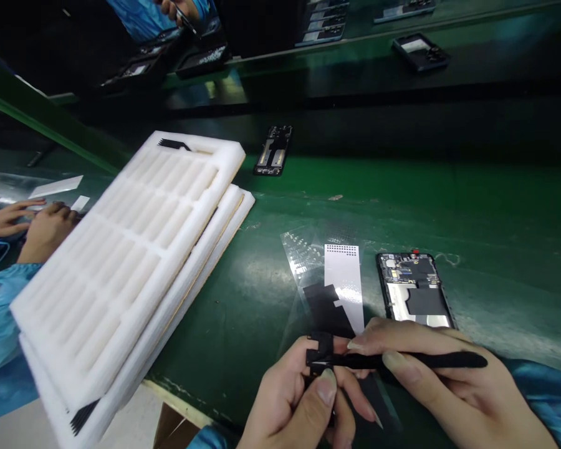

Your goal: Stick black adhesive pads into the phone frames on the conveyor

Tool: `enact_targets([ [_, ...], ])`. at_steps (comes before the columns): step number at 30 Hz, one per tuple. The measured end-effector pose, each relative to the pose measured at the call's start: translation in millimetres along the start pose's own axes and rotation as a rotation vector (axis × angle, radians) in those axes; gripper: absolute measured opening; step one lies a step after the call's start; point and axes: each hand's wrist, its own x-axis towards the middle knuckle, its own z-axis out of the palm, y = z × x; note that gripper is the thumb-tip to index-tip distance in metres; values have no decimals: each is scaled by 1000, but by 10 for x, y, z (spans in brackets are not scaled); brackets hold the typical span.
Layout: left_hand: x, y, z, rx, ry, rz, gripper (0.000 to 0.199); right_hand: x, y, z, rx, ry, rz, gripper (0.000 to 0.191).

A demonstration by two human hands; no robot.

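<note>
My left hand pinches a small black flat part, perhaps a flex piece, between thumb and fingers. Black tweezers lie in the grip of my right hand, their tips touching the small part. Just beyond my right hand is an opened phone with its circuit board and silvery battery area showing; its near end is hidden by my fingers. Past my left hand lie a white sticker sheet with rows of dark dots, a black sheet and a clear film.
Stacked white foam trays with slots lean over the table's left side. Another opened phone lies farther back. A dark phone frame rests on the rear ledge. A co-worker's hands are at left; another person's hand shows at the top.
</note>
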Motion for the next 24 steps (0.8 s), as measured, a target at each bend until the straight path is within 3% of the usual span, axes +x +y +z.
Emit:
enact_targets([
  [6, -21, -10, 6, -10, 20, -42, 41, -5, 2, -89, -48, -64, -8, 29],
  [11, -20, 17, -23, -1, 0, -90, 43, -79, -26, -77, -3, -29, 20, 28],
  [14, 7, 64, -36, 60, -63, -134, 44, -52, -33, -172, 18, -12, 156, 23],
  [16, 35, 70, -44, 220, -97, -120, 45, 49, -24, -354, 82, 56, 276, 21],
  [18, 82, 23, -46, 507, -91, 0, 46, 179, -6, -627, 213, 177, 368, 26],
  [20, 159, -89, -29, 857, -54, 223, 47, 269, 18, -946, 327, 223, 476, 32],
  [24, 343, -417, 124, 1485, 28, 719, 58, 179, 84, -1432, 177, -52, 693, 35],
])
